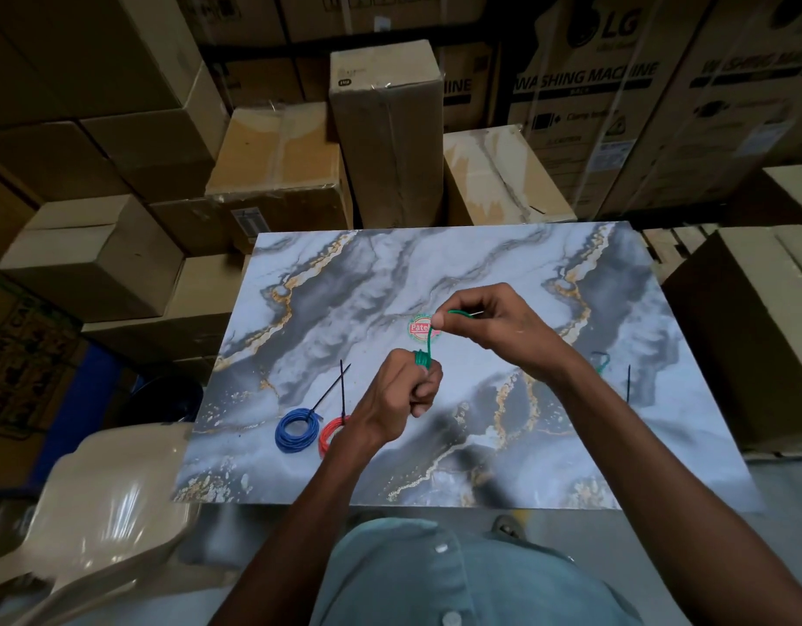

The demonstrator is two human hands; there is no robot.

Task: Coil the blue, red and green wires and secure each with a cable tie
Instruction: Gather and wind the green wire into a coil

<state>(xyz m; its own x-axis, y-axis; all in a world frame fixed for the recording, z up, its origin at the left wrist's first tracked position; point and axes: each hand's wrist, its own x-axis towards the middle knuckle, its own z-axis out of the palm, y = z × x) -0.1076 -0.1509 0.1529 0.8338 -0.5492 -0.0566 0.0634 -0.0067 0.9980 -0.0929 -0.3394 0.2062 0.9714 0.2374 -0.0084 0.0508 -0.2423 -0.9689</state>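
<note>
Farthest out from the fingers on the left side lies the blue coil (297,430) flat on the table (503,264), already bound, with the long tail of its black cable tie (331,387) slanting up and away from it. Just beside it, nearer the left wrist, the red coil (330,438) also lies finished, partly hidden under the forearm, its own tie (343,390) standing up and crossing the blue one's tail. So two of the three wires look done, and the green wire (428,345) is the one in hand. The left hand (401,390) is closed into a loose fist, and several green turns are wrapped round its upper fingers (428,377), which serve as the former for the coil. From those turns the wire climbs straight up, across a round red-and-green sticker (419,328) on the table behind it, to the right hand (494,327), whose thumb and forefinger are pinched on the wire close to its free end; a short stub pokes out to the right past that pinch. Judging by so little wire being left, the winding is nearly over. The next move calls for laying the last bit round the left fingers, sliding the coil off without letting it spring open, and fetching the spare cable tie (629,384), which lies well out beyond the right wrist, near a faint green loop (601,361) that is too blurred to identify.
</note>
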